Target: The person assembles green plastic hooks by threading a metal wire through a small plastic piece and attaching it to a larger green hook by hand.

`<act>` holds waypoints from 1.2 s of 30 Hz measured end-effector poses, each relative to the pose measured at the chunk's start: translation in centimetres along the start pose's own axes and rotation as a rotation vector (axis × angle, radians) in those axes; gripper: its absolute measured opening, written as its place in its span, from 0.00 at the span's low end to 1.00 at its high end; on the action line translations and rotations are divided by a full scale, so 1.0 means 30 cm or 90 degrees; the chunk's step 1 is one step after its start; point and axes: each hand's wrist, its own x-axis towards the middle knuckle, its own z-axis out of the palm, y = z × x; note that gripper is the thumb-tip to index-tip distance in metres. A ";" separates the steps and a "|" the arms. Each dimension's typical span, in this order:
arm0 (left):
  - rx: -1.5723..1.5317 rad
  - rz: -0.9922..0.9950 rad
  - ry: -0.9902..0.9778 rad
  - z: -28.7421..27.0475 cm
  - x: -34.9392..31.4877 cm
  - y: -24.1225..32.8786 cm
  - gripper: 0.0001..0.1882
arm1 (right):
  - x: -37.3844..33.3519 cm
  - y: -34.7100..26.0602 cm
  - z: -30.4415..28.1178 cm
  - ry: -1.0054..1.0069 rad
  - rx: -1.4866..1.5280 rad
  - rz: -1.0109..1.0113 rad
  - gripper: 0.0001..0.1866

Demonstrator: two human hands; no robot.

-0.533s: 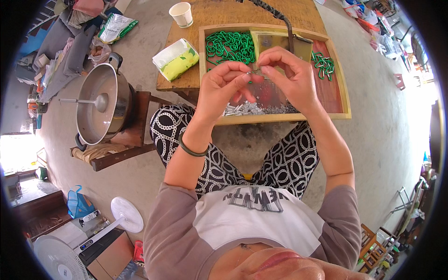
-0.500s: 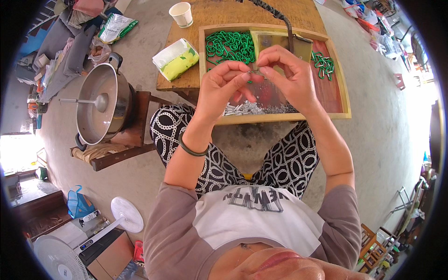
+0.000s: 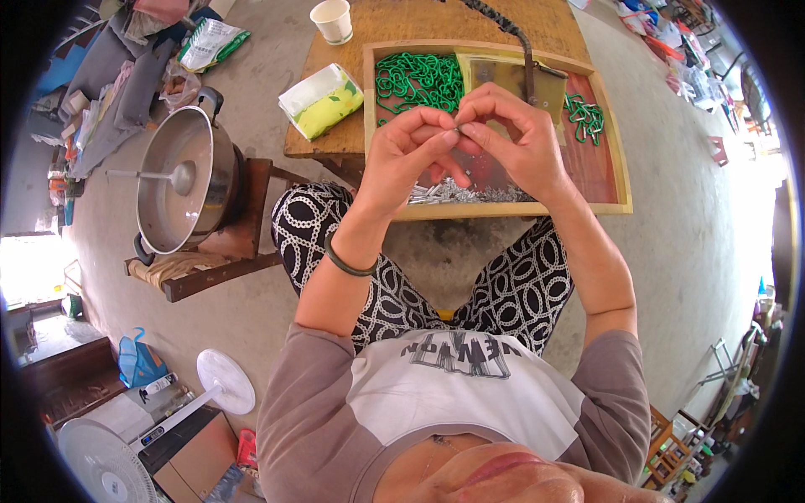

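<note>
Here, pinching a small dark piece (image 3: 459,128), too tiny to identify, in the closed left grip (image 3: 404,158) and equally closed right grip (image 3: 524,149), at upper centre of the frame. Held over a wooden-framed tray (image 3: 511,210) on the tabletop (image 3: 394,21), lower in the frame than the green hooks (image 3: 419,78) and higher than the silvery pieces (image 3: 486,194).

L forearm (image 3: 337,289) & R forearm (image 3: 594,251) reach to far side, angled inward; elbows bent, well apart, near side. L hand (image 3: 401,159) + R hand (image 3: 528,147) meet approx. mid-scene, fingertips tog., each in thumb-index pinch. Other L fingers loosely curled; R knuckles bent, facing far.
</note>
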 end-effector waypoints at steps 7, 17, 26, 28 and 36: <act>-0.032 -0.042 -0.012 -0.019 0.005 -0.015 0.04 | 0.010 -0.046 -0.001 -0.027 -0.171 -0.064 0.06; -0.076 -0.046 -0.011 -0.029 0.007 -0.029 0.05 | 0.002 -0.064 0.032 -0.015 -0.251 -0.106 0.10; 0.002 0.014 0.092 -0.054 0.017 -0.024 0.02 | -0.058 0.014 -0.089 -0.066 -0.347 0.020 0.10; 0.026 0.034 0.112 -0.050 0.015 -0.021 0.02 | -0.091 0.053 -0.117 -0.115 -0.439 0.028 0.09; 0.022 0.036 0.107 -0.043 0.020 -0.009 0.01 | -0.137 0.150 -0.090 -0.245 -0.561 -0.128 0.04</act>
